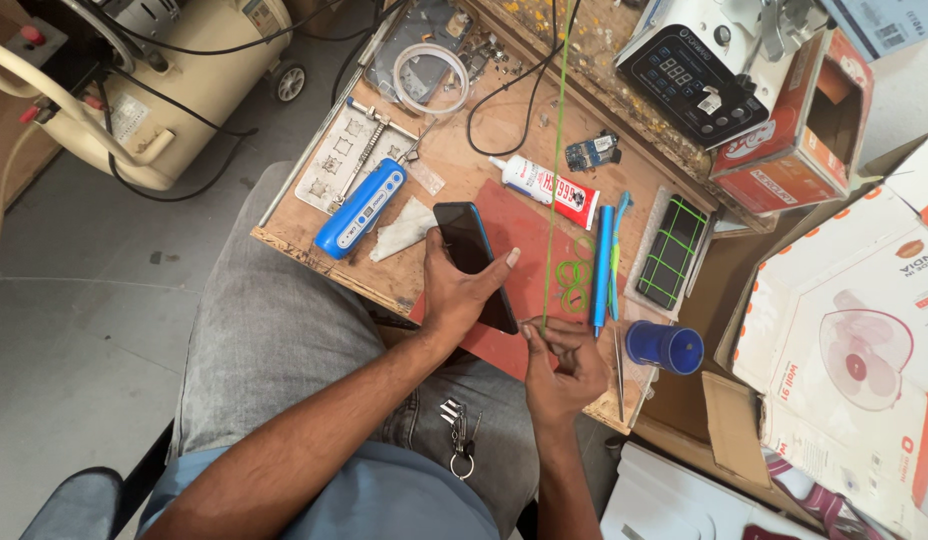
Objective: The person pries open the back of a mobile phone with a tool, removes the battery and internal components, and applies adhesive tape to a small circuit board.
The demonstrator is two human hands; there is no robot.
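Left hand (pixel 462 290) is gripping a black phone (pixel 474 262) over the red mat (pixel 532 240). Right hand (pixel 562 365) is pinching a taut green strip (pixel 556 170) at the mat's near edge.

A small wooden board (pixel 454 150) is sitting over the person's lap and is carrying everything. A red mat (pixel 529 225) is lying near its middle. Left of the mat, a blue tool (pixel 361 209) and a white cloth (pixel 402 229) are lying. Behind the mat, a white glue tube (pixel 544 187) is resting. Right of the mat, a blue pen (pixel 603 265) and green rubber bands (pixel 575 272) are lying.
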